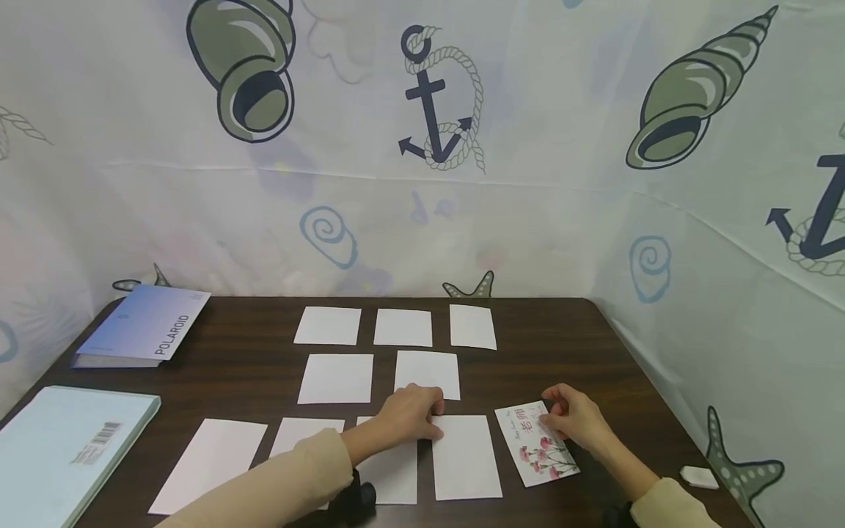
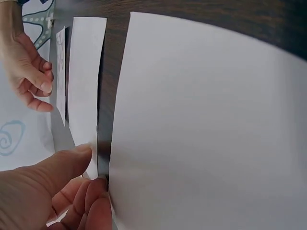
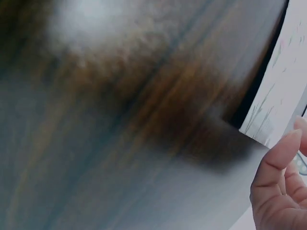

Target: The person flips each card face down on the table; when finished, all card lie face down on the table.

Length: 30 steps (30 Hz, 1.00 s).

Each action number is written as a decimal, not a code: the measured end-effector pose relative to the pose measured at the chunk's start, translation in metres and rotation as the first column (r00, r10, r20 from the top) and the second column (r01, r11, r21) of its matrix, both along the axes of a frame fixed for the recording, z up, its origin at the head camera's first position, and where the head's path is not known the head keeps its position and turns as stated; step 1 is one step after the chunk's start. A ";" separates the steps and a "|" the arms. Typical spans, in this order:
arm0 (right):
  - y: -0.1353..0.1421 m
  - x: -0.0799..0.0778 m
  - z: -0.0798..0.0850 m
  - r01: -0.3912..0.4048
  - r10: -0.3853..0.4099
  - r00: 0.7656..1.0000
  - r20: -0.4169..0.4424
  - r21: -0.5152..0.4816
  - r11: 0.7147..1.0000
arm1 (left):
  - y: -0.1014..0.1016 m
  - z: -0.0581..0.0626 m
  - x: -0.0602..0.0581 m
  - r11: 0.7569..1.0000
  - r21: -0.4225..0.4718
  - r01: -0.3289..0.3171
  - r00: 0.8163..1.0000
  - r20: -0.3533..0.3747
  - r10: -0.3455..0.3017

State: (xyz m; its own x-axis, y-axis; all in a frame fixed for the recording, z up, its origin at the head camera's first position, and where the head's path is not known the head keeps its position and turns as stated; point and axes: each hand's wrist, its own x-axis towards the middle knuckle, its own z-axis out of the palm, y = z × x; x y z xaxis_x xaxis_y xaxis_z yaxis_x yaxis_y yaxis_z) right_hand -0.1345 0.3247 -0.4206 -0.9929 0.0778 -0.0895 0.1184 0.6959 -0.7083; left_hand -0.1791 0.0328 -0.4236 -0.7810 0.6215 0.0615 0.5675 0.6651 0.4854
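My left hand (image 1: 411,414) is at the upper left corner of a white card (image 1: 467,462) in the front row. In the left wrist view, its thumb (image 2: 76,155) lies on that card and the fingertips meet its edge, pinching it. To the right lies a card printed with pink flowers and red lettering (image 1: 533,453), turned at a slant. Over its upper right edge hovers my right hand (image 1: 581,422), fingers loosely bent. The left wrist view shows a gap between this hand and the flower card, with nothing held.
White cards lie in rows on the dark wooden table (image 1: 251,381), one nearest being this back card (image 1: 403,328). At left are a blue POLAROID box (image 1: 141,323) and a pale blue book-like item with a barcode (image 1: 79,440). A small white object (image 1: 698,477) sits by the right edge.
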 end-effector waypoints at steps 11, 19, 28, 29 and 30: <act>0.003 -0.010 -0.004 0.006 -0.002 0.996 0.090 -0.039 0.999 | 0.004 0.005 -0.003 1.000 0.025 0.012 0.999 0.034 -0.013; 0.007 -0.009 -0.004 0.007 0.000 0.996 0.084 -0.087 0.996 | 0.048 0.002 -0.015 0.981 0.195 -0.008 0.990 0.143 -0.021; 0.009 -0.010 -0.007 -0.032 0.043 0.997 0.070 -0.147 0.989 | 0.100 -0.003 -0.023 0.953 0.263 -0.150 0.942 0.331 0.057; 0.010 -0.009 -0.006 -0.030 0.042 0.996 0.073 -0.159 0.987 | 0.103 -0.003 -0.024 0.950 0.268 -0.160 0.939 0.338 0.062; 0.011 -0.009 -0.006 -0.031 0.044 0.996 0.074 -0.167 0.986 | 0.106 -0.004 -0.024 0.946 0.276 -0.168 0.937 0.343 0.066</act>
